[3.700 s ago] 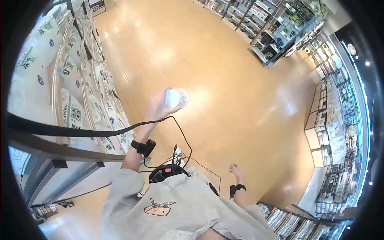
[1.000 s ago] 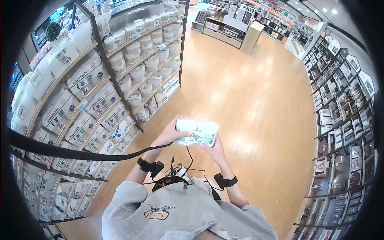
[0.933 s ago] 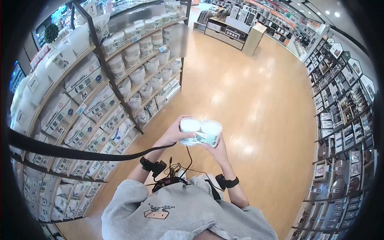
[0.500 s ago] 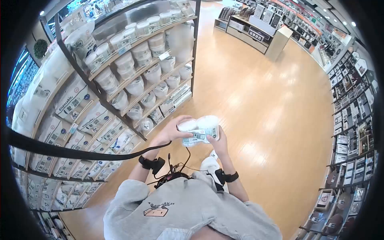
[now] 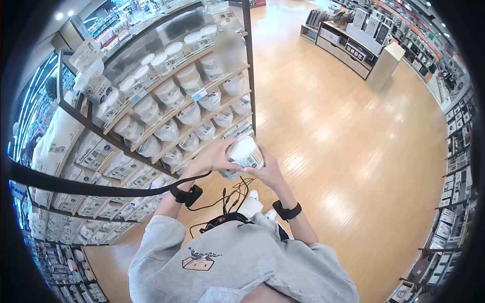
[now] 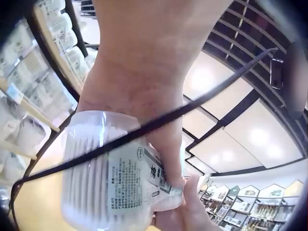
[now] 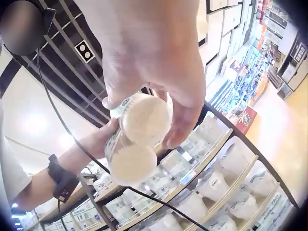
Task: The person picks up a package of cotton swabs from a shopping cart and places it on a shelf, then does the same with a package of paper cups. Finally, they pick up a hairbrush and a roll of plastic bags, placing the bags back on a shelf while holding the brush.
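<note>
The left hand (image 5: 214, 155) and right hand (image 5: 269, 173) gripped a plastic-wrapped pack of two round, white stacks (image 5: 246, 151) in front of the grey cloth shirt (image 5: 237, 257). Inspecting seemed the step; the next move probably called for steady support.

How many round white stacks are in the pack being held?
2, seen in the right wrist view: the upper stack sits in the right grip, and the lower stack is just below it. Others may be hidden.
</note>
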Available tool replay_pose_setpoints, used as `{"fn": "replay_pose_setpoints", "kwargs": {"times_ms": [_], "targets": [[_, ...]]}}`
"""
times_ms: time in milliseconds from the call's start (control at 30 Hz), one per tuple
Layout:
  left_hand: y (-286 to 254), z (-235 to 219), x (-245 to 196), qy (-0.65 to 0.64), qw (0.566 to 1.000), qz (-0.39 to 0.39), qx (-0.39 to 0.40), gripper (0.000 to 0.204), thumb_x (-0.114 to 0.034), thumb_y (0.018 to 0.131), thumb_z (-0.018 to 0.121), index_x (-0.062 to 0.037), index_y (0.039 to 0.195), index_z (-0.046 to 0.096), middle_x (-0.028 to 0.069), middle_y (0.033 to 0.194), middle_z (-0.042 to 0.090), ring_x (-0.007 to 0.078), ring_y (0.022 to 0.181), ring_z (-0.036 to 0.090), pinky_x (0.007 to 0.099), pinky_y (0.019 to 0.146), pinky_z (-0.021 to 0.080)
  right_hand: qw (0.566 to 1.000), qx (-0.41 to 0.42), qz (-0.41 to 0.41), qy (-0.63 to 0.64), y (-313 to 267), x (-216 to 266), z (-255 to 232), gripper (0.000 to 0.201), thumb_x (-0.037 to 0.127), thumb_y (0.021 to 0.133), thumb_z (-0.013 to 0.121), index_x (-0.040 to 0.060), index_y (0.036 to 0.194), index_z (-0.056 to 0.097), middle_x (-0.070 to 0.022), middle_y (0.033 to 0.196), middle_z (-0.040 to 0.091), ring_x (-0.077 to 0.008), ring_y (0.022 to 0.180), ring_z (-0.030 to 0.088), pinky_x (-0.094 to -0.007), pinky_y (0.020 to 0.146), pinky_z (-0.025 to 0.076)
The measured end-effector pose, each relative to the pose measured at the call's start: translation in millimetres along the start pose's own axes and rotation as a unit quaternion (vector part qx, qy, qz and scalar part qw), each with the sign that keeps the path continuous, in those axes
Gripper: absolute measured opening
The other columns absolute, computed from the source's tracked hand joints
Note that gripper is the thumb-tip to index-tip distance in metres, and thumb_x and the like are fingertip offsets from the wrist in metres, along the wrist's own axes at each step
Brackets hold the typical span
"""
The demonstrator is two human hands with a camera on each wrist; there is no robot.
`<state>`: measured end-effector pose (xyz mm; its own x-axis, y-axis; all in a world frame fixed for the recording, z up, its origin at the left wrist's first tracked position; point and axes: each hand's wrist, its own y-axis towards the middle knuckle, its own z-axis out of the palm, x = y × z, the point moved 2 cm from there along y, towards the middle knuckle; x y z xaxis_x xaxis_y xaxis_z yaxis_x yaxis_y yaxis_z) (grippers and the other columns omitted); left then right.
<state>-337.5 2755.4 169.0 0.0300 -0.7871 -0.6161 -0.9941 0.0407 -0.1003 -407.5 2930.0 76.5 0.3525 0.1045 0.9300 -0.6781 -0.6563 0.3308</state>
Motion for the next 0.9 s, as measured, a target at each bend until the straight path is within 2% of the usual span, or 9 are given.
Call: {"fn": "replay_pose_setpoints", "kwargs": {"times_ms": [33,67,100,200,333,500,633,700,900], "targets": [[17,-8,-2,0.044,0.999,-0.008,-0.010,0.075,-0.041,0.057,0.081,-0.0017,0.116,0.055,0.0178,0.103,0.062,0.0312,0.096,0.059,0.0362,0.083,0.045,1.000,-0.005,-0.027,-0.015,10,-7,-10,0.078,0.031,0.070,0.077,-0.0014,0.130,0.039,-0.0161,0.116,0.056,-0.0211,0.098,0.058,-0.0318,0.084,0.048],[39,-19,8,0.021,0.998,0.040,-0.046,0.075,-0.041,0.055,0.082,-0.0016,0.114,0.057,0.0170,0.098,0.063,0.0312,0.092,0.060,0.0367,0.082,0.046,0.995,0.019,0.077,0.059,16,-8,-20,0.071,0.030,0.078,0.071,0.0017,0.133,0.037,-0.0152,0.116,0.054,-0.0193,0.092,0.058,-0.0308,0.080,0.048],[56,-40,5,0.046,0.995,0.013,-0.089,0.072,-0.043,0.055,0.082,-0.0028,0.111,0.059,0.0177,0.097,0.064,0.0305,0.090,0.062,0.0353,0.080,0.047,0.995,0.016,0.079,0.061,23,-19,-31,0.071,0.030,0.078,0.071,0.0017,0.133,0.037,-0.0152,0.116,0.054,-0.0193,0.092,0.058,-0.0308,0.080,0.048],[112,-116,18,0.093,0.967,0.000,-0.239,0.079,-0.040,0.058,0.081,-0.0077,0.124,0.052,0.0156,0.104,0.064,0.0281,0.096,0.061,0.0359,0.083,0.047,0.995,-0.034,0.057,0.079,52,-55,-72,0.053,0.027,0.088,0.060,0.0038,0.132,0.040,-0.0127,0.112,0.055,-0.0163,0.086,0.058,-0.0287,0.073,0.049],[176,-224,62,0.181,0.898,-0.011,-0.401,0.093,-0.045,0.059,0.081,-0.0169,0.138,0.040,0.0160,0.109,0.064,0.0296,0.100,0.061,0.0384,0.085,0.047,0.986,-0.017,0.141,0.084,82,-99,-135,0.038,0.027,0.098,0.043,0.0042,0.129,0.043,-0.0101,0.120,0.052,-0.0151,0.088,0.061,-0.0275,0.070,0.049],[244,-313,90,0.257,0.864,-0.082,-0.425,0.093,-0.042,0.058,0.081,-0.0243,0.139,0.039,0.0166,0.106,0.064,0.0310,0.100,0.061,0.0390,0.085,0.047,0.963,-0.125,0.231,0.059,104,-160,-234,0.041,0.036,0.098,0.039,0.0026,0.119,0.052,-0.0107,0.115,0.055,-0.0160,0.080,0.063,-0.0267,0.062,0.050],[280,-349,107,0.227,0.904,-0.109,-0.346,0.092,-0.035,0.058,0.081,-0.0263,0.139,0.039,0.0154,0.104,0.065,0.0295,0.094,0.062,0.0358,0.084,0.046,0.933,-0.196,0.296,0.059,119,-222,-292,0.043,0.038,0.098,0.037,0.0016,0.112,0.055,-0.0115,0.111,0.057,-0.0168,0.075,0.063,-0.0263,0.059,0.050],[298,-358,115,0.219,0.923,-0.056,-0.310,0.090,-0.031,0.060,0.080,-0.0255,0.139,0.039,0.0152,0.103,0.066,0.0280,0.091,0.063,0.0344,0.084,0.046,0.927,-0.187,0.317,0.068,121,-237,-304,0.045,0.040,0.098,0.036,0.0010,0.112,0.055,-0.0125,0.112,0.056,-0.0183,0.076,0.063,-0.0271,0.060,0.050],[327,-360,119,0.195,0.939,-0.179,-0.221,0.093,-0.020,0.059,0.082,-0.0227,0.140,0.037,0.0122,0.122,0.059,0.0246,0.106,0.057,0.0347,0.095,0.041,0.926,-0.120,0.334,0.130,167,-287,-329,0.048,0.042,0.098,0.035,0.0000,0.110,0.055,-0.0126,0.107,0.058,-0.0196,0.078,0.063,-0.0292,0.060,0.051]]}}
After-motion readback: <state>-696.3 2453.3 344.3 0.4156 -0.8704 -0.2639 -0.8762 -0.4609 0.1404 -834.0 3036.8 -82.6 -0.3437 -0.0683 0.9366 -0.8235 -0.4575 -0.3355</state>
